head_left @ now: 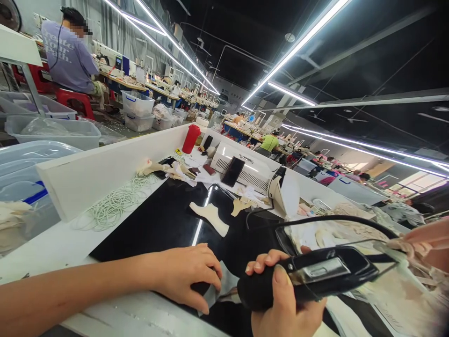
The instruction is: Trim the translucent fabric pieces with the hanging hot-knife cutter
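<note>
"Pretend the whole view is a clock. Where is the black corded hand tool?"

"Near 5 o'clock. The right hand has its grip wrapped tight around it, with the thumb on top."

"What about the left hand?"

"It's near 7 o'clock. Its fingers bend over a thin pale piece on the shiny black sheet, which lies on the white table. I can't tell if that grip is pinching the piece or just pushing it down."

"What step is this, do you think?"

"I think the tool is being used on the pale piece. Its metal tip is right by it, but I can't see if they touch."

"What does the next move need?"

"I'd say a steady right hand, the piece held flat, and left fingers out of the tip's way."

"Which way does the tool point?"

"The tip points almost to 9 o'clock, dipping a little toward 8. The tool's long way runs side to side, and its back end points near 3."

"Anything else close by?"

"A cream cut-out lies at 1 o'clock from the left hand, not touching it."
</note>
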Demonstrator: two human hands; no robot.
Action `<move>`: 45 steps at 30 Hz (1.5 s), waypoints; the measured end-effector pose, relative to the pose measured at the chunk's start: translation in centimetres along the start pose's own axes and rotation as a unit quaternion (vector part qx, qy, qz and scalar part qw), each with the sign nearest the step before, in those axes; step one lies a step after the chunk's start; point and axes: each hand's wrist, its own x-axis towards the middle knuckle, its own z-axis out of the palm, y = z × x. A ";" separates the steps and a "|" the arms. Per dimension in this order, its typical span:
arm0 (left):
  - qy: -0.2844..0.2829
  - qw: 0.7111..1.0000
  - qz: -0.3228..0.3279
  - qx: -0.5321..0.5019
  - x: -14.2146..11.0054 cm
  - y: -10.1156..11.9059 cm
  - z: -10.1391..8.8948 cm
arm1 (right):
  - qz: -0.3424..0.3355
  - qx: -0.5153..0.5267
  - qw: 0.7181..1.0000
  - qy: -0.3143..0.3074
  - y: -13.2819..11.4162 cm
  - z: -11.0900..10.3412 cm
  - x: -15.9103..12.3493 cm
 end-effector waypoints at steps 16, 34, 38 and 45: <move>-0.029 0.999 -0.024 -0.004 -0.1 -0.1 -0.2 | 0.026 0.023 0.999 -0.006 -1.0 1.6 -1.9; -0.062 0.995 -0.075 0.014 0.4 1.8 0.1 | -0.017 -0.020 0.996 0.080 -0.2 -1.7 1.8; -0.063 0.995 -0.082 0.017 0.5 2.0 -0.1 | -0.023 -0.030 0.996 0.078 0.0 -1.7 1.7; -0.062 0.995 -0.080 0.014 0.7 2.2 -0.2 | -0.014 -0.034 0.996 0.078 0.3 -1.5 1.7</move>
